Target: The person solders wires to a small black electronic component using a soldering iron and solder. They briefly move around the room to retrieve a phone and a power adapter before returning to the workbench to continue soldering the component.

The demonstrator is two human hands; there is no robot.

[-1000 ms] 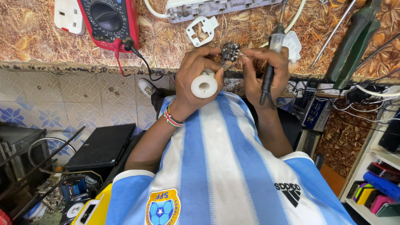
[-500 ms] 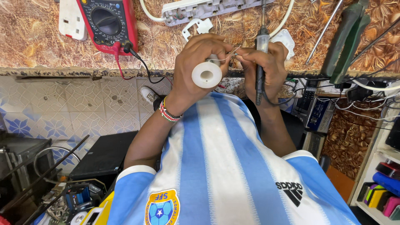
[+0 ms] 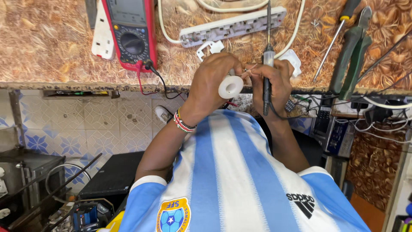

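Head view: my left hand [image 3: 212, 81] grips a white solder spool [image 3: 231, 87]; my right hand [image 3: 274, 83] fingers clasp a soldering iron [image 3: 268, 64] over the counter [image 3: 56, 47].

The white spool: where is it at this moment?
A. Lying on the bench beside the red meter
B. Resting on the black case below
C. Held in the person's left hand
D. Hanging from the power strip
C: the left hand is closed around the white spool, raised at the bench edge, while the right hand holds the soldering iron.
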